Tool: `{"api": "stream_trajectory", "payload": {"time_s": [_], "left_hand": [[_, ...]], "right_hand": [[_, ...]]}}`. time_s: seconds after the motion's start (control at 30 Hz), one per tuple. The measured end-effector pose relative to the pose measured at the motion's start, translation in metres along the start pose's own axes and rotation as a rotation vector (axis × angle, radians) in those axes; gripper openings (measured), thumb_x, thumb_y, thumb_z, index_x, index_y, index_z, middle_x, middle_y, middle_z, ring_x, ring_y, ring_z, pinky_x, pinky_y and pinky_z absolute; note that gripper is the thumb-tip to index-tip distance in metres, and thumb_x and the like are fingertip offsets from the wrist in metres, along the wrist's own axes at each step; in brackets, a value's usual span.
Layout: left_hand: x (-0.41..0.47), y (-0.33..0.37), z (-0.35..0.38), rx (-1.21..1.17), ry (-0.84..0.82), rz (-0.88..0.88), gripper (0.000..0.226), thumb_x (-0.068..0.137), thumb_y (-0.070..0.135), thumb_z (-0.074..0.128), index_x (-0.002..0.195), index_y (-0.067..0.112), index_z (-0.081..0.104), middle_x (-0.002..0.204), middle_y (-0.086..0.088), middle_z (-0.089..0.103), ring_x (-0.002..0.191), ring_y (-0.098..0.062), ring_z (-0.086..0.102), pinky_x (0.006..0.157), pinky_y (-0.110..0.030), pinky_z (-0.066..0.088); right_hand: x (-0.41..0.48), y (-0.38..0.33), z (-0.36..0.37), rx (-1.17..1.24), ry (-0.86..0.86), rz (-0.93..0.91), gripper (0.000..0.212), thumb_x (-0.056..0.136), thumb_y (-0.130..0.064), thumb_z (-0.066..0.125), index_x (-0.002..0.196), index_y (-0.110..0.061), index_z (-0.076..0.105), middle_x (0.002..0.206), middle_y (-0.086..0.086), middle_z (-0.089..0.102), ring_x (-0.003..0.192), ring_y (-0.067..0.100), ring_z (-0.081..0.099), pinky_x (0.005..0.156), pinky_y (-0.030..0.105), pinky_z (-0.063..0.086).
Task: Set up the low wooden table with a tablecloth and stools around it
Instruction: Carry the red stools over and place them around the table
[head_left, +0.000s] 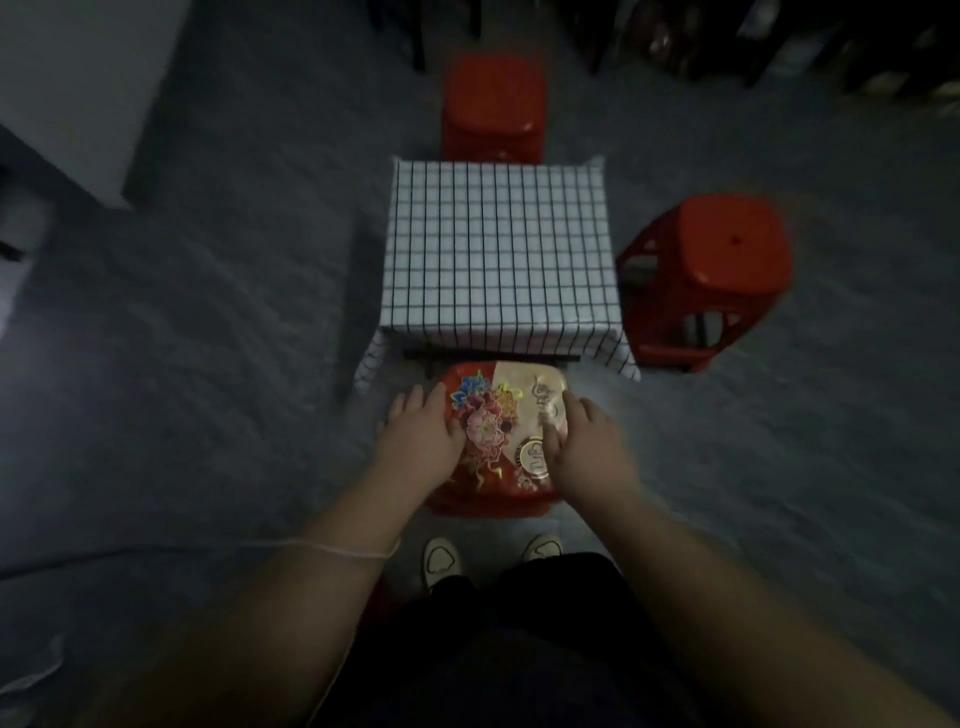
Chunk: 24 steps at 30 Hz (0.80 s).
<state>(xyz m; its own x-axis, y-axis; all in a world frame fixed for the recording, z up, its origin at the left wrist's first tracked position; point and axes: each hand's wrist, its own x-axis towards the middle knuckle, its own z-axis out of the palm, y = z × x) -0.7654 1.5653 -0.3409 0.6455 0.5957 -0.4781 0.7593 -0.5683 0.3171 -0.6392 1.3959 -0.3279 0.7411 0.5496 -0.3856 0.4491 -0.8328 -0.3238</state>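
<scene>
The checked tablecloth (498, 249) already lies over the low table (493, 357) in the middle of the frame, smooth on top with its corners hanging at the lower edge, and only a dark rail of the table shows beneath it; a plain red stool (493, 104) stands just beyond the table's upper side, and a second red stool (711, 275) stands just beside its right side; the patterned stool (501, 431), red with a flowered seat, sits at the lower side, its far edge close under the hanging cloth; the left hand (421, 441) grips the seat's left rim, thumb on top and fingers over the edge, while the right hand (587, 447) grips the right rim the same way, thumb laid across the seat; the person's shoes (441, 561) stand just below the stool on the grey floor (208, 364); so the cloth and two stools look done and this third is being settled; the table's left side shows no stool, so one more may be wanted there.
</scene>
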Motion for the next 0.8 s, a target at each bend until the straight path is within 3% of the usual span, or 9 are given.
{"api": "stream_trajectory", "payload": {"time_s": [0.13, 0.33, 0.53, 0.8], "left_hand": [[-0.049, 0.009, -0.055, 0.042, 0.16, 0.089, 0.066, 0.097, 0.045, 0.04, 0.156, 0.023, 0.02, 0.161, -0.009, 0.026, 0.149, -0.029, 0.02, 0.119, -0.051, 0.024], [-0.092, 0.002, -0.087, 0.118, 0.311, 0.131, 0.066, 0.097, 0.049, 0.037, 0.156, 0.025, 0.02, 0.161, -0.006, 0.027, 0.149, -0.028, 0.018, 0.12, -0.052, 0.02], [-0.123, -0.006, -0.081, 0.055, 0.429, -0.097, 0.065, 0.096, 0.049, 0.041, 0.154, 0.025, 0.026, 0.158, -0.006, 0.034, 0.146, -0.029, 0.026, 0.118, -0.049, 0.024], [-0.197, 0.011, -0.051, -0.145, 0.587, -0.545, 0.065, 0.093, 0.046, 0.049, 0.15, 0.019, 0.034, 0.147, -0.01, 0.047, 0.134, -0.032, 0.042, 0.11, -0.047, 0.036]], "right_hand": [[-0.045, -0.02, -0.042, -0.015, 0.091, -0.076, 0.065, 0.094, -0.045, 0.044, 0.153, -0.024, 0.025, 0.153, 0.006, 0.036, 0.138, 0.027, 0.037, 0.109, 0.049, 0.039], [-0.063, -0.033, -0.08, -0.139, 0.181, -0.251, 0.07, 0.094, -0.054, 0.042, 0.155, -0.03, 0.016, 0.161, 0.001, 0.025, 0.15, 0.023, 0.017, 0.121, 0.047, 0.021], [-0.055, -0.053, -0.106, -0.189, 0.197, -0.441, 0.071, 0.092, -0.057, 0.039, 0.154, -0.034, 0.014, 0.163, -0.001, 0.023, 0.151, 0.021, 0.015, 0.119, 0.047, 0.017], [-0.048, -0.074, -0.134, -0.3, 0.068, -0.918, 0.066, 0.097, -0.053, 0.038, 0.154, -0.03, 0.015, 0.163, 0.002, 0.023, 0.151, 0.024, 0.015, 0.12, 0.046, 0.019]]}}
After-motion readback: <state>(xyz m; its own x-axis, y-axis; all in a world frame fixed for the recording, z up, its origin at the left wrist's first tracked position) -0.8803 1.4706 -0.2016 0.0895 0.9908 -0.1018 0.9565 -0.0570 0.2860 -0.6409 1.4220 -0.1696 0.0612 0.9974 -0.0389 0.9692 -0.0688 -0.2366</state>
